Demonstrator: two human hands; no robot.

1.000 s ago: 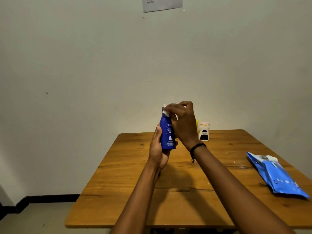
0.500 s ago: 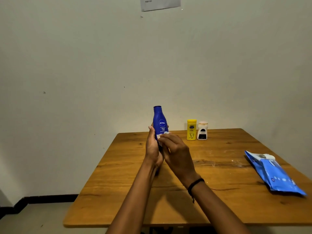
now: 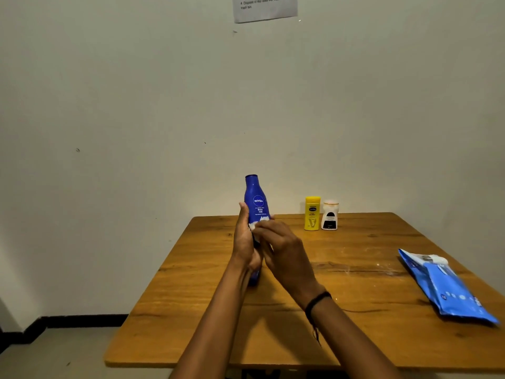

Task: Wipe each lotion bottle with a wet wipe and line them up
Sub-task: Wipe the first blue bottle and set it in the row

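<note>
The left hand [image 3: 244, 242] grips the blue Nivea body-milk bottle [image 3: 256, 198] while right hand [image 3: 284, 253] fingers pinch a wet wipe [image 3: 257, 223] against its belly, mid-wipe; next, probably standing it beside the yellow bottle [image 3: 312, 213].

The light is dim and warm, with a greenish cast over the wall [image 3: 136, 105]. It seems to come from above and slightly behind the viewer: the forearms throw a soft, broad shadow onto the table [image 3: 369, 269], darkest at its near centre. The bottles [image 3: 312, 213] at the table's far edge drop only faint shadows. A pale sheen lies on the wood right of the table's centre. The pack [image 3: 448, 288] on the table's right side looks strongly saturated. Wide-angle bending curves the table's edges. Fine detail is soft throughout; the print on the paper [image 3: 264, 6] above the table is barely legible.
</note>
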